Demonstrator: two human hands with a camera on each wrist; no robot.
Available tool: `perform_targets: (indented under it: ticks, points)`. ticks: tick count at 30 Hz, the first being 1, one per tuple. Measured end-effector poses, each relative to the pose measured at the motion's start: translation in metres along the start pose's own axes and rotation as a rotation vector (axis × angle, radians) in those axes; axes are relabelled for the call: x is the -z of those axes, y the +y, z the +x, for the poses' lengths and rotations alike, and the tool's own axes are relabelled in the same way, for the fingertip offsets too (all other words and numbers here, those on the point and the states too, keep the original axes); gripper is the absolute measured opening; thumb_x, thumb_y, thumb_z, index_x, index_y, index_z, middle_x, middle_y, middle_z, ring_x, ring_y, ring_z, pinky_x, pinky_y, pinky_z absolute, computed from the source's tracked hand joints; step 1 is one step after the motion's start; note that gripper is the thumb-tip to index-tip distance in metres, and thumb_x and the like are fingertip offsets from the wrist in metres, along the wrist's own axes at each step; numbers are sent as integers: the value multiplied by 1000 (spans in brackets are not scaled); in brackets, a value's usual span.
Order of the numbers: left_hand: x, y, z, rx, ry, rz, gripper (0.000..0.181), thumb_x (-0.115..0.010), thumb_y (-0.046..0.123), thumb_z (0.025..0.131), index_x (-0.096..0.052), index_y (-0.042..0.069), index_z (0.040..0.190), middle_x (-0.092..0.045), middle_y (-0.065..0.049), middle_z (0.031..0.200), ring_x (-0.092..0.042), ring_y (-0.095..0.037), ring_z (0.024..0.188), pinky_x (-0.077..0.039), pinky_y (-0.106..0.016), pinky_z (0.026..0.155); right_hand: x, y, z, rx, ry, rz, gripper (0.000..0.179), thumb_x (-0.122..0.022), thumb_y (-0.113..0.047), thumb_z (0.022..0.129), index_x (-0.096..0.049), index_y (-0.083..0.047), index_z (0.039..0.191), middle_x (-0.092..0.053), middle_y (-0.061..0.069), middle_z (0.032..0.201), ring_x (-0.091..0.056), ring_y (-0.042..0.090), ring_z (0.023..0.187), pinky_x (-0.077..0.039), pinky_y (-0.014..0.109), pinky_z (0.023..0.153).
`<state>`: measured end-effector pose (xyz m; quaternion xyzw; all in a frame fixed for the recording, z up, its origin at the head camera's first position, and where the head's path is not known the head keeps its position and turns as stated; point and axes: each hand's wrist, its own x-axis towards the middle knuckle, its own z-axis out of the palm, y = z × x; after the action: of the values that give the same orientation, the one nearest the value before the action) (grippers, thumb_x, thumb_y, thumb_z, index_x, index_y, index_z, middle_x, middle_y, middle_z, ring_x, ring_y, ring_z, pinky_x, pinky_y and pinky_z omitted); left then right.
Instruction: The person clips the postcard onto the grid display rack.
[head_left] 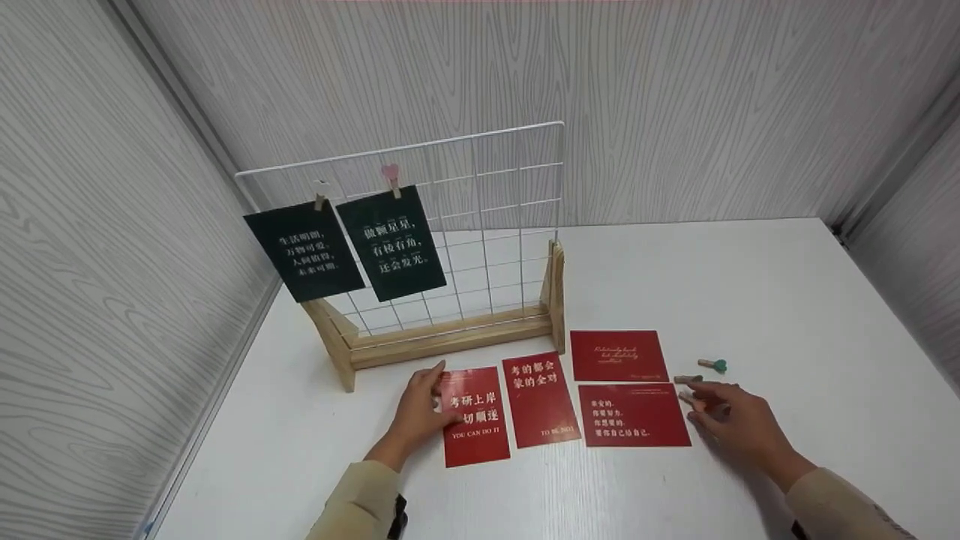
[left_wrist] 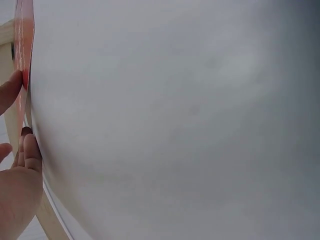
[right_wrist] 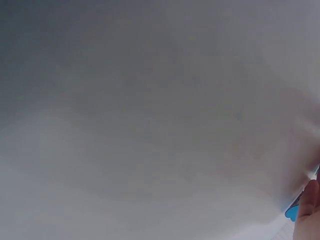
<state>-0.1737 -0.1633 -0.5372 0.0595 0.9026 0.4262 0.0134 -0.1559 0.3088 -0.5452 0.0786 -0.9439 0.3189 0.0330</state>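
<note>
At the left end of a group of red cards, my left hand [head_left: 412, 412] grips the left edge of an upright-format red card [head_left: 480, 442], with the thumb over its face. The left wrist view catches this red card [left_wrist: 24, 45] edge-on beside the thumb. To the right of the cards, my right hand [head_left: 739, 420] pinches a small wooden clothespin [head_left: 689, 400] between thumb and fingers, which hide part of it. Close by lie another clothespin [head_left: 684, 379] and one with a green heart [head_left: 712, 365]. A blue heart [right_wrist: 291, 213] shows beside the fingers in the right wrist view.
Behind the cards stands a white wire grid [head_left: 487, 202] on a wooden base [head_left: 450, 341]. Two dark green cards, left [head_left: 300, 277] and right [head_left: 390, 281], hang there from clothespins. Between the hands lie a second upright red card [head_left: 541, 412] and two sideways ones, upper [head_left: 619, 341] and lower [head_left: 637, 435].
</note>
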Motion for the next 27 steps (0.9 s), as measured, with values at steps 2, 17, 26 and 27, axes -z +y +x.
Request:
perform_targets:
  ticks: [2,17,26,27]
  points:
    - [1,0,0,2,-3,8,87,-83,8,72,-35,-4,143,-46,-20,125,-53,-23,93,-50,-37,78,-1,0,1,-2,-3,7,46,-75,-7,80,-61,-3,123,-66,8,100,-63,24,87,-55,42,78]
    - [13,-3,2,108,41,-301,60,-68,-6,83,-44,-3,137,-54,-17,114,-64,-26,94,-54,-35,77,-2,-7,6,-39,19,174,39,-75,-15,83,-65,-10,121,-68,9,107,-68,19,80,-53,20,69]
    - [19,7,5,149,103,-479,54,-63,-7,87,-46,1,137,-56,-16,113,-66,-27,95,-56,-34,72,-10,-21,15,-26,27,311,31,-77,-17,81,-70,-8,109,-70,6,99,-66,14,81,-52,18,71]
    - [20,9,6,147,112,-485,54,-64,-7,86,-46,1,137,-57,-16,112,-66,-27,94,-56,-34,73,-11,-24,17,-26,26,325,30,-77,-17,81,-70,-8,108,-70,6,99,-66,15,81,-52,18,71]
